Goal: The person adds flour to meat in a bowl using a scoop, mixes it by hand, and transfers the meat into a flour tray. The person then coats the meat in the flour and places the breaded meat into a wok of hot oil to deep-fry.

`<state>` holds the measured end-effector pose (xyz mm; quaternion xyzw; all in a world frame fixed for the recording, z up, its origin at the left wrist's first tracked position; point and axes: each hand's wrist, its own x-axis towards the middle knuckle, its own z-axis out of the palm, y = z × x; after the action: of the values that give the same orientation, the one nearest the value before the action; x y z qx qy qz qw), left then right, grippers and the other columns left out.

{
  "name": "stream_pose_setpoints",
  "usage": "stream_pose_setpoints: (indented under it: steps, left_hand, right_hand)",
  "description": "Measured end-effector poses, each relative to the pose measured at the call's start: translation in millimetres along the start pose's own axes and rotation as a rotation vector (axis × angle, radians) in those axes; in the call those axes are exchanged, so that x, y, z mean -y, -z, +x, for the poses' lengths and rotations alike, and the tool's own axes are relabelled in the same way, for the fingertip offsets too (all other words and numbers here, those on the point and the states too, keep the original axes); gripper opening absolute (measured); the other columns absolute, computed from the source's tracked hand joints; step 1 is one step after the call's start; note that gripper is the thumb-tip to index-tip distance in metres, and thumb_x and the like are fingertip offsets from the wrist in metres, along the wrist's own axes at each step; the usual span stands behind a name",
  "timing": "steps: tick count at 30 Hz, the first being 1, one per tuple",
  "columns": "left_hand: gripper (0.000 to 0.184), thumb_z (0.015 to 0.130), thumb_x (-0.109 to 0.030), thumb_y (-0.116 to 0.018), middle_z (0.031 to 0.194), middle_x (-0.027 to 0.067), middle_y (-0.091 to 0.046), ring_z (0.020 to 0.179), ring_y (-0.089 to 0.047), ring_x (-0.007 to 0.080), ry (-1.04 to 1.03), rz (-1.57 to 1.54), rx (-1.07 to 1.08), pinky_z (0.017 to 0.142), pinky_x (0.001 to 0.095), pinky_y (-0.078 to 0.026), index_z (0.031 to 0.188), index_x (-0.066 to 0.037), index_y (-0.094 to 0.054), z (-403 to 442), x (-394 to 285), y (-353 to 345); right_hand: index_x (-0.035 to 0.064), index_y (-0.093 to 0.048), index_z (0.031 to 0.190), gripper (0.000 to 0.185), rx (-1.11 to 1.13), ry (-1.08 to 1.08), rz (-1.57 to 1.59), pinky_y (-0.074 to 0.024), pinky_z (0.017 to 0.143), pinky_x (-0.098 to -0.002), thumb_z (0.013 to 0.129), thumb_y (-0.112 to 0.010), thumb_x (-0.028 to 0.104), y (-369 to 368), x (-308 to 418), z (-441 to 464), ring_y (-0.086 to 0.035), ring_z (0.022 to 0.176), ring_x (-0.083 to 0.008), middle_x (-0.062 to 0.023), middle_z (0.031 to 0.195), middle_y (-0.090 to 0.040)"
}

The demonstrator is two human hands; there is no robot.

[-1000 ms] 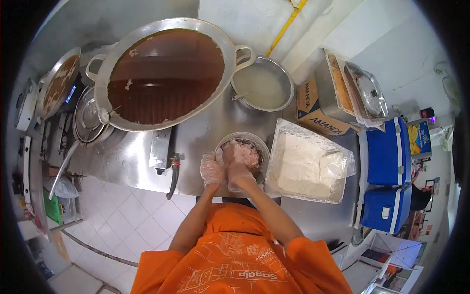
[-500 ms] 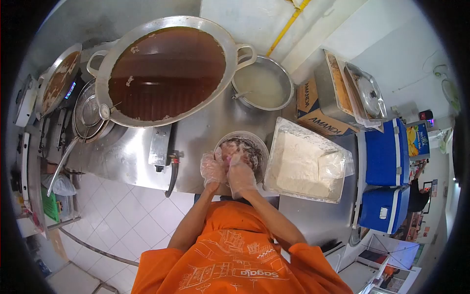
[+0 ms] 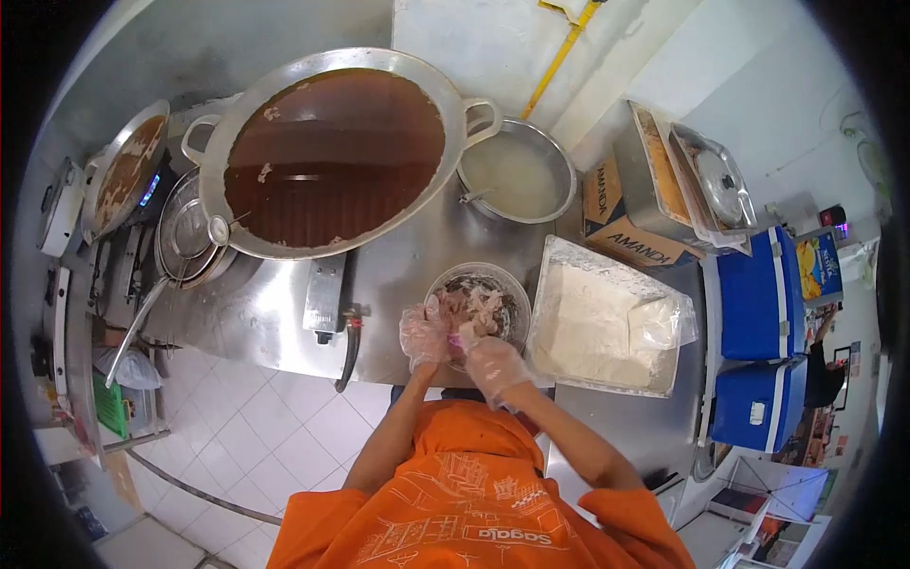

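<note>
The fingers of my left hand [image 3: 424, 334] bend inward at the near left edge of the plastic mixing bowl [image 3: 480, 266], and those of my right hand [image 3: 497, 363] curl over its near rim, pointing in toward the left. Both hands wear clear plastic gloves, and they nearly meet. The gloves and the overlap hide my fingertips, so I cannot tell whether either hand is closed on anything. A small purple patch shows between them, too little to identify. The pale pink raw meat [image 3: 482, 305] lies inside the mixing bowl, just ahead of my fingers, above a darker layer.

Just right of the mixing bowl is a white tub [image 3: 538, 305] of flour-like powder [image 3: 590, 321], with a clear plastic bag [image 3: 656, 325] in its right part. Beyond the mixing bowl sits a metal basin [image 3: 569, 194] of cloudy liquid [image 3: 519, 178]. Beyond and left of it is a large two-handled pan [image 3: 456, 142] of brown liquid [image 3: 332, 161]. Left of the mixing bowl, a black hose [image 3: 351, 356] hangs over the steel counter's [image 3: 391, 275] edge.
</note>
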<state>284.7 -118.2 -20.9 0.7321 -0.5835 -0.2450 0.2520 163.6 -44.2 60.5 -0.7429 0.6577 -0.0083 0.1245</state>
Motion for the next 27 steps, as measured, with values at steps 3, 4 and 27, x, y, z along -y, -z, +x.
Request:
stream_pose_setpoints:
  steps: [3,4,27]
  left_hand:
    - [0.043,0.097,-0.04,-0.047,0.095,0.0199,-0.064,0.088,-0.06,0.0378,-0.039,-0.044,0.027,0.079,0.0473,-0.047,0.089,-0.003,-0.067,1.8,1.3,1.9]
    - [0.043,0.097,-0.04,-0.047,0.096,0.02,-0.064,0.089,-0.06,0.0378,-0.06,-0.074,0.042,0.079,0.0474,-0.047,0.089,-0.003,-0.067,2.0,-0.6,5.7]
    - [0.043,0.096,-0.038,-0.05,0.085,0.0221,-0.063,0.079,-0.061,0.042,0.114,-0.111,-0.163,0.072,0.0501,-0.048,0.078,-0.001,-0.064,-9.9,-1.8,-5.3]
  right_hand:
    - [0.0003,-0.061,0.107,0.029,-0.049,-0.023,0.062,-0.0522,0.064,-0.0452,0.08,-0.059,0.012,23.6,-24.7,1.3,-0.066,0.072,-0.0357,-0.0202,0.078,-0.066]
    - [0.0011,-0.062,0.104,0.027,-0.056,-0.003,-0.021,-0.0521,0.063,-0.0447,0.08,-0.06,0.012,15.0,-40.7,13.1,-0.066,0.071,-0.0347,-0.019,0.076,-0.066]
    - [0.0055,-0.067,0.089,0.015,0.422,-0.411,1.004,-0.0508,0.065,-0.046,0.085,-0.056,0.015,-29.1,-102.5,36.7,-0.063,0.068,-0.0377,-0.0185,0.073,-0.063]
